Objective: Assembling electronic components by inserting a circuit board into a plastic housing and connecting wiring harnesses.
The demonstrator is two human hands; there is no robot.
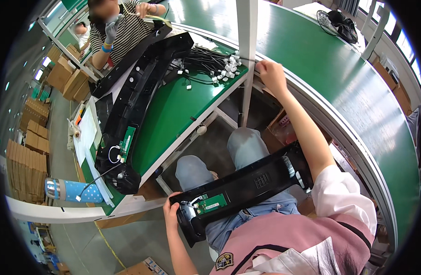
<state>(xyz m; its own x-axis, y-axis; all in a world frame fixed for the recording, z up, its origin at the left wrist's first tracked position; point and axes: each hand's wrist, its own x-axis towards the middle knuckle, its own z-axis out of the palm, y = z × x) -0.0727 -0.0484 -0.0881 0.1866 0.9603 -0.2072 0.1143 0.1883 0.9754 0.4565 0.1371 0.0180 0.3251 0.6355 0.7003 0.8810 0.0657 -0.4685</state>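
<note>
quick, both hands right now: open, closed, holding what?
Left hand: closed on the black housing across the lap.
Right hand: curled by the white post; can't tell if it holds anything.

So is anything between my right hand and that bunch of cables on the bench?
Yes: in this view the white upright post stands between your right hand and the cable bundle, just left of the hand. I can't tell whether your fingers touch the post.

Blue dotted bottle (79, 190), brown cartons (26, 167).
</note>
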